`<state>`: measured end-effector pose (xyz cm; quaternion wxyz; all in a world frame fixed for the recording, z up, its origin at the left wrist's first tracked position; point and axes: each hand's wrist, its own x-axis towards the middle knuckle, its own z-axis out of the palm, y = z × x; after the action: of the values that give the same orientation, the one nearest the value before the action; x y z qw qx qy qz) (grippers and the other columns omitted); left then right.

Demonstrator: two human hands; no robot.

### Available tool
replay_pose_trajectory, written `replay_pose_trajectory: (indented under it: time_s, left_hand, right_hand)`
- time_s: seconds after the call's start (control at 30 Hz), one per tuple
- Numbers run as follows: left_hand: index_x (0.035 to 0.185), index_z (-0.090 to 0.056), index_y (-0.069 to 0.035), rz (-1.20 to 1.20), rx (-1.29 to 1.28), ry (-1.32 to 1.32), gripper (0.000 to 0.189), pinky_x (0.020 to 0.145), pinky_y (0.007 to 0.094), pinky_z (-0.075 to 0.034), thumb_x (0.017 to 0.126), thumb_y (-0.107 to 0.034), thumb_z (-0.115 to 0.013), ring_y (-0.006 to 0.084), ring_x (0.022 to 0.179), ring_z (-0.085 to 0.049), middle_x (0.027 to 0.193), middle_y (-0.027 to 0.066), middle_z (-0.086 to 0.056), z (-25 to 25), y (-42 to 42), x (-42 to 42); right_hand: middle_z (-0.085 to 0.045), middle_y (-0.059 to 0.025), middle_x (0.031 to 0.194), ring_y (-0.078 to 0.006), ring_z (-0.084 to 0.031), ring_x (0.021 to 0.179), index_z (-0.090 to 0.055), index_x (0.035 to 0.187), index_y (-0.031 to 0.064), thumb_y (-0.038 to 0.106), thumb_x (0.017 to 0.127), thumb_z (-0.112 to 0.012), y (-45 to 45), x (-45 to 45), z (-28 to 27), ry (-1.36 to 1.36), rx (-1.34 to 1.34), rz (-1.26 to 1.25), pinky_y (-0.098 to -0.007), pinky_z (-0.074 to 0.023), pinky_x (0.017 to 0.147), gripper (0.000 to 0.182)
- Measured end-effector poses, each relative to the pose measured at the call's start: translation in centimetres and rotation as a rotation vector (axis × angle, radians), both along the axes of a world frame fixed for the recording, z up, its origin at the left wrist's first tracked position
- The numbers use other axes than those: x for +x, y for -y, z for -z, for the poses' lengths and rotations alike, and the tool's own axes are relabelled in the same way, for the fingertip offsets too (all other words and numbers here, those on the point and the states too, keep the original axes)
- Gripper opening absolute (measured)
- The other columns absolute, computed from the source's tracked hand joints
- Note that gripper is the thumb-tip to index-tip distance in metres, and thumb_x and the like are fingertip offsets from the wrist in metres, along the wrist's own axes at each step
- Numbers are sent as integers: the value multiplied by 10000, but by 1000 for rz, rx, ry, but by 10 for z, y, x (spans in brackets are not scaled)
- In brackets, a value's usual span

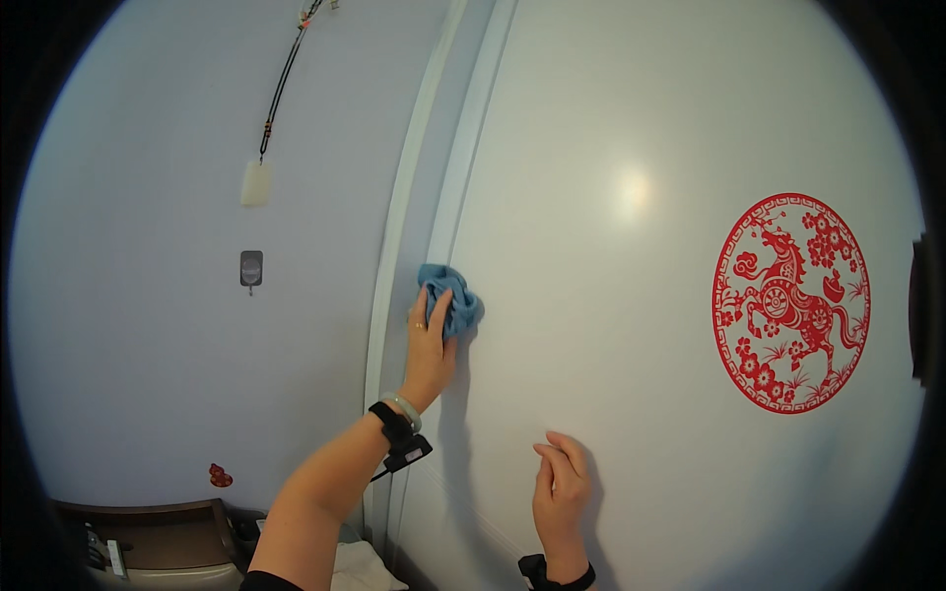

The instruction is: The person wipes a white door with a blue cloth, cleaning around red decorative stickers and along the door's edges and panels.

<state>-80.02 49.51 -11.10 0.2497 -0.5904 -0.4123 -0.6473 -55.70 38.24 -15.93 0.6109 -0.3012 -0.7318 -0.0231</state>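
Note:
A crumpled blue cloth (460, 303) is pressed to the left edge of a white door (628, 354), where it meets the white frame (452, 192). My left hand (429, 340) grips the cloth, its fingers spread over it; a ring, a pale bangle and a black wrist strap with a small box are on that arm. Lower and to the right, my right hand (563, 487) is close to the door surface with loosely bent fingers and nothing in it. Whether its fingertips touch the door cannot be told. It also wears a black strap.
A red round horse paper-cut decoration (791, 303) is on the door, with a dark handle (919, 310) at the far right. On the left wall hang a pale pendant on a cord (256, 183) and a grey adhesive hook (251, 269). A brown tray (162, 535) stands lower left.

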Motion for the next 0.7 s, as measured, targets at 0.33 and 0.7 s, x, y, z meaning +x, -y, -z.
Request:
replay_pose_trajectory:
  time_s: [0.33,0.7]
  left_hand:
    - [1418,-342,-104,14,202,145,562,1076,485,-293,915,-170,-583,453,1322,-283,1469,279,-221,-179,-31,-17]
    - [1446,-302,-117,-67,148,100,623,1084,501,-269,901,-259,-569,472,1341,-251,1477,292,-196,-116,-49,-19]
  right_hand:
    - [-604,-100,1073,-226,-618,933,-670,891,-16,-110,814,-557,-2,1,-2,32,41,25,-283,-527,719,166]
    - [-589,-88,1078,-230,-599,974,-671,891,-27,-115,808,-559,-2,-3,0,-4,9,13,-288,-532,736,165]
